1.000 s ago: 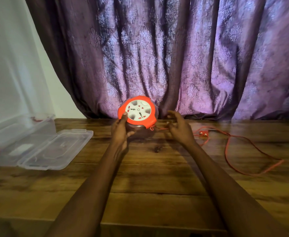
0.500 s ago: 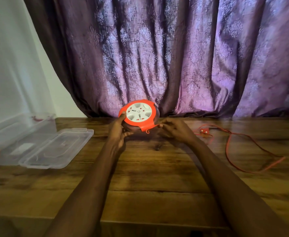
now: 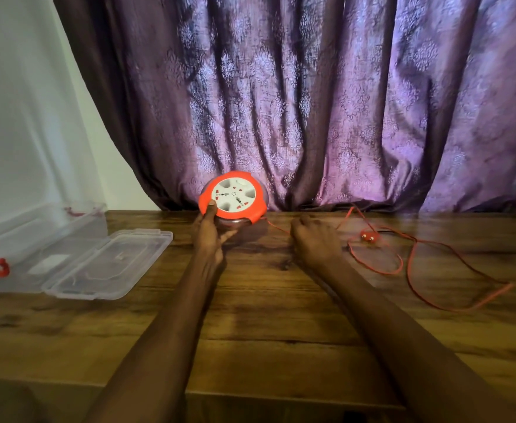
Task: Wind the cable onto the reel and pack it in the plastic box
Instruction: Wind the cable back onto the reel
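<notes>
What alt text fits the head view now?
The left hand holds an orange cable reel tilted above a wooden table, while the right hand pinches its red cable, mostly unwound. An open plastic box sits left.

A wooden table (image 3: 265, 315) carried everything. Well off to the left of the left hand (image 3: 209, 239) lay a clear plastic box (image 3: 36, 239) with its lid (image 3: 110, 264) folded open flat on the wood. To the right of the right hand (image 3: 316, 242), the red cable (image 3: 433, 276) sprawled in loose loops, its plug (image 3: 368, 236) resting among them just beside that hand.
</notes>
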### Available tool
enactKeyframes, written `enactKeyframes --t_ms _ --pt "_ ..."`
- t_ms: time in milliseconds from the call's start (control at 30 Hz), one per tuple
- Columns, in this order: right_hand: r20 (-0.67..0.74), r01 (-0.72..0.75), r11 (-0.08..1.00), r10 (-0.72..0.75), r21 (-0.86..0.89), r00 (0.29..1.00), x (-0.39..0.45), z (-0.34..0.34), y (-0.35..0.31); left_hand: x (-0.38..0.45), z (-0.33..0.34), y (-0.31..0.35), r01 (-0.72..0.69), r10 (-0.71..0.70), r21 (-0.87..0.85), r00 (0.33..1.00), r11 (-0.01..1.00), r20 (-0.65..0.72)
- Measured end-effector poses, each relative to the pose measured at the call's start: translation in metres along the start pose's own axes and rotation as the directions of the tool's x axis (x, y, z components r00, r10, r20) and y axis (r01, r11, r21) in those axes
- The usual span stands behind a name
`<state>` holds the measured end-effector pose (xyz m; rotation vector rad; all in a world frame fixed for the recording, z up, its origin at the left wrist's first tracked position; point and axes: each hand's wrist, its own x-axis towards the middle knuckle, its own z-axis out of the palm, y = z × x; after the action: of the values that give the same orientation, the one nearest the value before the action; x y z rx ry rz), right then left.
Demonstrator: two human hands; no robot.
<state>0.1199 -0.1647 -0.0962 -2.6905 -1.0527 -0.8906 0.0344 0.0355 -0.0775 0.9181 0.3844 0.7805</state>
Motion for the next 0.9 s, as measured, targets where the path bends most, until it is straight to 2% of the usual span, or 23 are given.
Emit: enactKeyframes --t_ms 67,133,233,267,333,400,467,533,600,733,800,867,900 --pt "-0.012 -0.190 0.964 0.196 0.183 0.981 0.001 0.009 0.002 0.000 0.001 0.000 0.005 -0.005 0.002 0.999 1.000 0.049" --pt "0.086 -0.370 0.831 0.369 0.416 0.925 0.004 0.014 0.008 0.000 0.002 -0.001 0.000 -0.001 0.010 0.996 1.000 0.091" --pt "0.144 -0.448 0.729 0.442 0.517 0.885 0.004 0.019 0.016 0.000 0.003 -0.003 -0.018 0.011 0.051 0.990 0.999 0.144" --pt "0.131 -0.459 0.702 0.469 0.544 0.873 0.005 0.017 0.017 0.000 0.003 -0.004 -0.030 0.020 0.060 0.987 0.998 0.157" --pt "0.107 -0.443 0.564 0.529 0.697 0.842 0.009 0.011 0.021 0.000 0.005 -0.005 -0.062 0.050 0.077 0.987 0.995 0.151" --pt "0.072 -0.334 0.402 0.543 0.852 0.837 0.010 0.002 0.025 0.001 0.006 -0.005 -0.096 0.087 0.097 0.991 0.991 0.098" --pt "-0.017 -0.156 0.315 0.484 0.936 0.875 0.008 -0.009 0.029 0.002 0.004 -0.005 -0.106 0.102 0.076 0.993 0.991 0.052" --pt "-0.097 -0.040 0.329 0.389 0.943 0.916 0.005 -0.018 0.032 0.003 0.001 -0.002 -0.092 0.091 0.041 0.995 0.995 0.032" --pt "-0.089 -0.031 0.389 0.287 0.921 0.954 0.004 -0.020 0.035 0.004 -0.002 0.001 -0.098 0.097 0.039 0.995 0.994 0.027" --pt "-0.037 0.029 0.665 -0.001 0.746 0.999 0.003 -0.020 0.045 0.008 -0.010 0.004 -0.103 0.102 0.048 0.995 0.994 0.007" --pt "0.046 0.060 0.822 -0.104 0.566 0.993 0.001 -0.020 0.047 0.011 -0.013 0.003 -0.087 0.086 0.045 0.996 0.995 0.013" --pt "0.106 0.061 0.930 -0.106 0.361 0.989 -0.001 -0.019 0.043 0.011 -0.013 0.003 -0.073 0.071 0.056 0.996 0.996 0.045" --pt "0.119 0.035 0.945 -0.078 0.326 0.990 -0.002 -0.020 0.040 0.011 -0.012 0.002 -0.071 0.066 0.075 0.996 0.995 0.067"
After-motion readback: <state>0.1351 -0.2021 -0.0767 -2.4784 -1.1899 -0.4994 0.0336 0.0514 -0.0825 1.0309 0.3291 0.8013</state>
